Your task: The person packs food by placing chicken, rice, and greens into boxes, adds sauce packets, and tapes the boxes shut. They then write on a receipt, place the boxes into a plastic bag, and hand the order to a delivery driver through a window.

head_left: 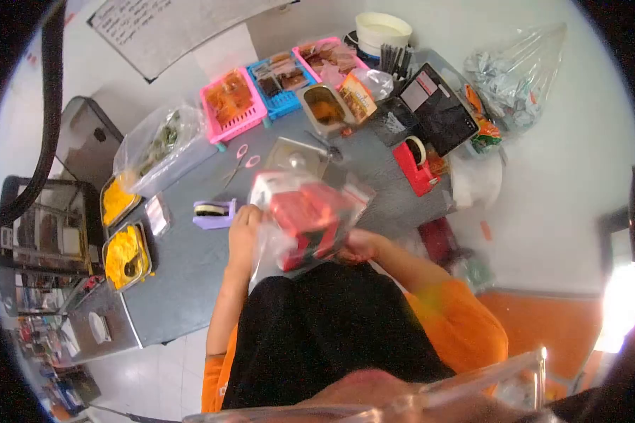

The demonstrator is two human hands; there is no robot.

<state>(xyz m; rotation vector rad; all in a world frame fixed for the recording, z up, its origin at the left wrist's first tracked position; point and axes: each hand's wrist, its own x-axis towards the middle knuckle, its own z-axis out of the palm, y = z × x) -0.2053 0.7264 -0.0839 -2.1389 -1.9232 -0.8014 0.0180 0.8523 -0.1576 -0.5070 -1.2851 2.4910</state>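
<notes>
Between my hands is a clear plastic bag [268, 250] with red and black packets inside, blurred by motion. My left hand [245, 220] is closed on the bag's left edge. On the opposite side, my right hand [360, 245] curls around the bag's lower right part, its fingers partly hidden. A lilac tape dispenser [214, 214] stands just left of my left hand. Behind the bag lie a steel lid [298, 161] and pink-handled scissors [241, 156].
Pink [258, 113] and blue baskets [275, 109] of packets line the back, beside a steel container [324, 107]. Two trays of yellow food [125, 255] sit left. A red tape dispenser [416, 169] and a black scale-like device [441, 109] stand right.
</notes>
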